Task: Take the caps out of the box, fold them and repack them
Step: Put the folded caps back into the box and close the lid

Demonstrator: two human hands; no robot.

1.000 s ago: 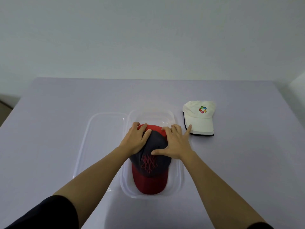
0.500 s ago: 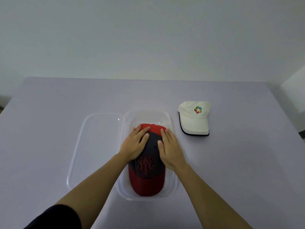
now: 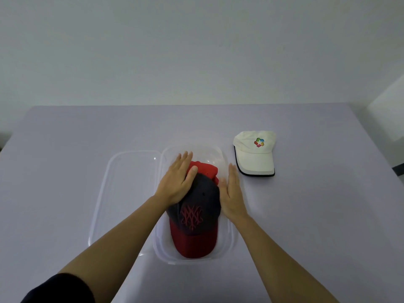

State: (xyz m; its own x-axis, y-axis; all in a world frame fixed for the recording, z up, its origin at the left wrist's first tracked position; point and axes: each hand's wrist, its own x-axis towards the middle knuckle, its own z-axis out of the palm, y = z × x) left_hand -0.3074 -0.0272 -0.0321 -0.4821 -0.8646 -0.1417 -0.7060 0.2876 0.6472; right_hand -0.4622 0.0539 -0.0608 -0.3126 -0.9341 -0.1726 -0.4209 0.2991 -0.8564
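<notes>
A navy cap (image 3: pixel 197 211) with a red brim and red stitched emblem lies inside the clear plastic box (image 3: pixel 228 241), brim toward me. Red fabric shows at its far end. My left hand (image 3: pixel 177 182) lies flat on the cap's left rear side, fingers spread. My right hand (image 3: pixel 231 193) stands edge-on beside the cap's right side, fingers straight, holding nothing. A white cap (image 3: pixel 254 153) with a coloured logo and dark-edged brim rests on the table to the right of the box.
The box's clear lid (image 3: pixel 122 193) lies flat on the table just left of the box. The lilac table (image 3: pixel 65 149) ends at a pale wall behind. A pale object (image 3: pixel 387 114) stands past the table's right rear corner.
My right hand has slid off the top of the navy cap to its right side. My left hand has shifted slightly farther along the cap. The view has tilted a little.
</notes>
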